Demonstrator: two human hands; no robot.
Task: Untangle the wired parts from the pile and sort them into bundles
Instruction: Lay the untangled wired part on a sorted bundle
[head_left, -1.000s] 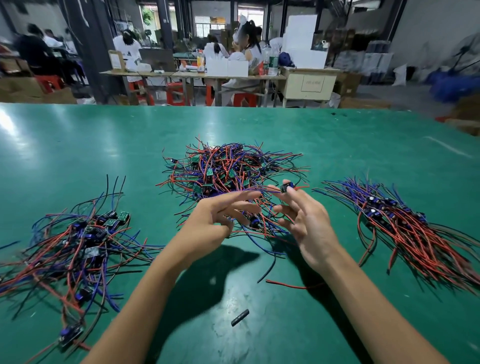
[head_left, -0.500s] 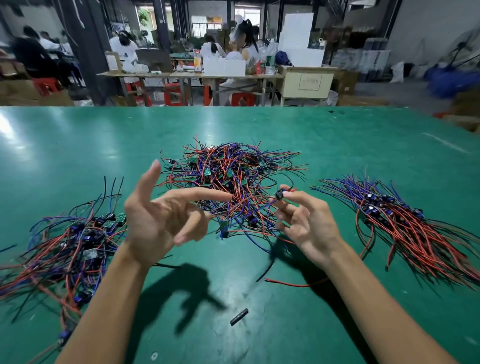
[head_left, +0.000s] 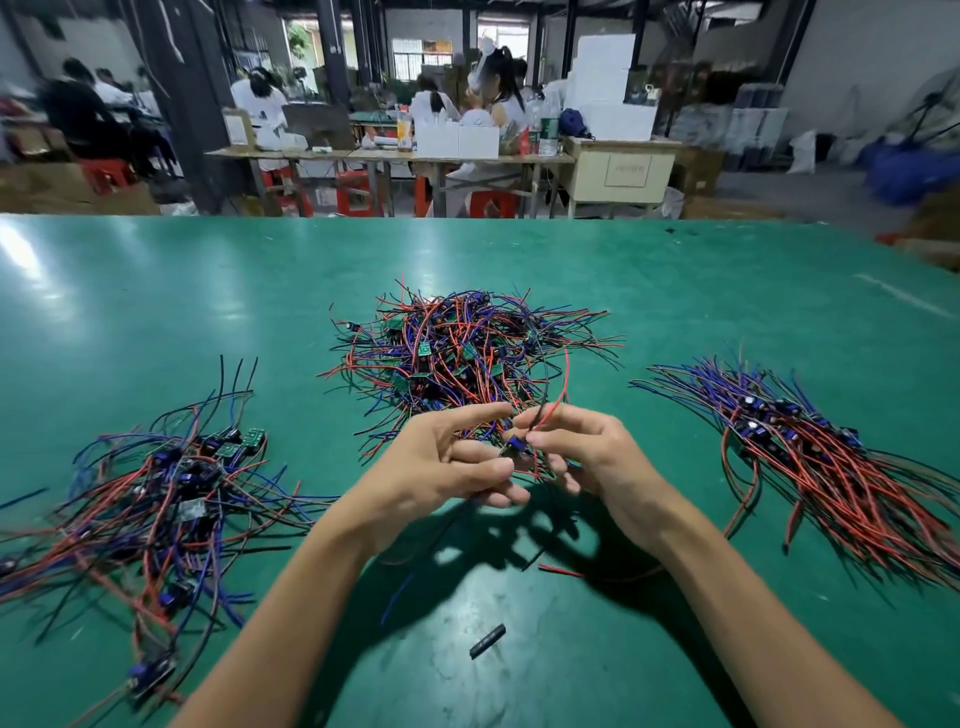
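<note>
Left hand (head_left: 447, 467) is coming back in from its raised spread, now pinching wires beside right hand (head_left: 587, 457), which is pinching one wired part (head_left: 517, 448) at frame centre, freed from the pile (head_left: 467, 353) behind; bundling next.

Bare green table (head_left: 156, 291) open along the far edge and in lanes between the centre pile (head_left: 467, 353), left bundle (head_left: 171, 488) and right bundle (head_left: 831, 457); near side blocked only by a small black piece (head_left: 487, 641) and a loose red wire (head_left: 563, 571).
</note>
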